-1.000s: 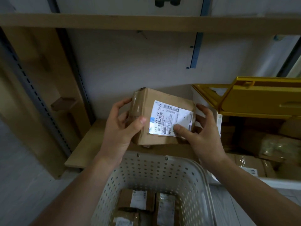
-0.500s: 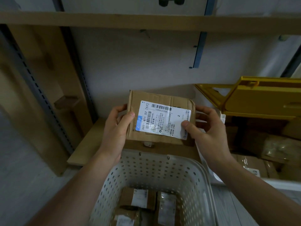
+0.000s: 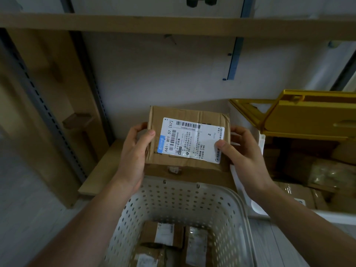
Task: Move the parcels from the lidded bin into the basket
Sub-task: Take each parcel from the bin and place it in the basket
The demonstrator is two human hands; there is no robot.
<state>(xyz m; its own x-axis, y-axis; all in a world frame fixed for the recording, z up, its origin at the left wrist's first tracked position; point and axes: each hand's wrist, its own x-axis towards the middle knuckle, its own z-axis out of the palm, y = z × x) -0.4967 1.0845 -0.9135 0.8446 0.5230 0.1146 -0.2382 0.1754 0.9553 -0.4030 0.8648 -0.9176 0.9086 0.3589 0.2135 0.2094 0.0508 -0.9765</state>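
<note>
A brown cardboard parcel point(image 3: 192, 114) with a white shipping label facing me is held up above the far rim of the white perforated basket point(image 3: 217, 207). My left hand point(image 3: 134, 151) grips its left edge, thumb on the front face. My right hand point(image 3: 240, 151) grips its right edge, thumb on the label's corner. Several labelled parcels point(image 3: 163, 236) lie on the basket's floor. To the right stands the white bin point(image 3: 256, 207) with its yellow lid point(image 3: 308, 120) raised, and more brown parcels point(image 3: 300, 193) inside it.
A low wooden shelf board point(image 3: 100, 170) runs behind the basket, against a pale wall. A wooden upright with a grey slotted rail point(image 3: 44, 105) stands at the left. Another wooden shelf point(image 3: 173, 24) spans overhead. Pale floor lies at the lower left.
The parcel has been turned in both hands so its labelled face points squarely at me and sits level. It stays above the basket's far rim.
</note>
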